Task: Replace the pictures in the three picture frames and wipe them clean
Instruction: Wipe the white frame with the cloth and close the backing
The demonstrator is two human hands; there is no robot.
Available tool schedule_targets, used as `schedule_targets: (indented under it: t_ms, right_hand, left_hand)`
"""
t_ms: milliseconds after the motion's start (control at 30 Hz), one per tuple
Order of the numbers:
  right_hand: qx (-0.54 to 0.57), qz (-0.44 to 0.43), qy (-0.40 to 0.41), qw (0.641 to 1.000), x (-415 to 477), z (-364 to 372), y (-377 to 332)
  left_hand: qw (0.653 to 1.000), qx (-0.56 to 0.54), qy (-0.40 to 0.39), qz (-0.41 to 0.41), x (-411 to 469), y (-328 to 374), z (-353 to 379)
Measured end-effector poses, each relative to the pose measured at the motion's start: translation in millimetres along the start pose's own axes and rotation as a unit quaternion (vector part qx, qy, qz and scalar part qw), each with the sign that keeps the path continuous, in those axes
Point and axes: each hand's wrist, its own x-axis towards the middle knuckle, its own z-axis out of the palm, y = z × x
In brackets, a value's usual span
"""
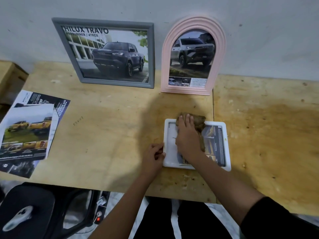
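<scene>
While the grey frame [103,23] and pink frame [222,49] stand filled at the top, I judge only the white frame [227,145], flat on the desk [112,126] at lower centre, needs finishing: my left grip [154,156] pinches its edge, and my right grip [187,137], fingers straight, presses a cloth [198,121] on it.

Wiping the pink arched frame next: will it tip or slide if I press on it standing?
Probably tips easily: the pink arched frame stands tall on a narrow base, apparently leaning on the wall. Its foot may skid forward on the wooden table. Likely light, as it looks like moulded plastic.
</scene>
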Motion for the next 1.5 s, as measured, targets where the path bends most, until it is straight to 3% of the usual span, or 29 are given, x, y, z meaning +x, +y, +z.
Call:
schedule_targets:
  t_ms: [200, 400, 767, 1233, 1400, 1500]
  right_hand:
    - [-0.016, -0.004, -0.024, 1.000, 2.2, -12.5, -0.7]
    - [-0.002, 0.001, -0.028, 1.000, 2.2, -16.1, -1.7]
    - [-0.070, -0.097, -0.078, 0.990, 12.6, -11.1, -23.4]
    - [-0.153, -0.275, -0.170, 0.934, 13.6, -2.5, -44.0]
    - [-0.077, -0.291, -0.191, 0.934, -7.2, -5.9, -35.7]
    - [-0.038, -0.266, -0.179, 0.947, -14.8, -9.4, -35.5]
  left_hand:
    - [0.999, 0.022, 0.023, 0.021, -6.3, 7.0, 2.7]
    - [0.990, 0.006, 0.137, -0.033, -39.3, 4.9, 13.0]
    - [0.991, -0.021, 0.124, -0.052, -38.5, 3.2, 11.4]
    - [0.985, -0.051, 0.150, -0.064, -38.5, 1.7, 16.3]
    - [0.985, -0.052, 0.153, -0.063, -40.5, 2.4, 15.5]
    - [0.990, -0.054, 0.116, -0.066, -39.5, -3.7, 10.2]
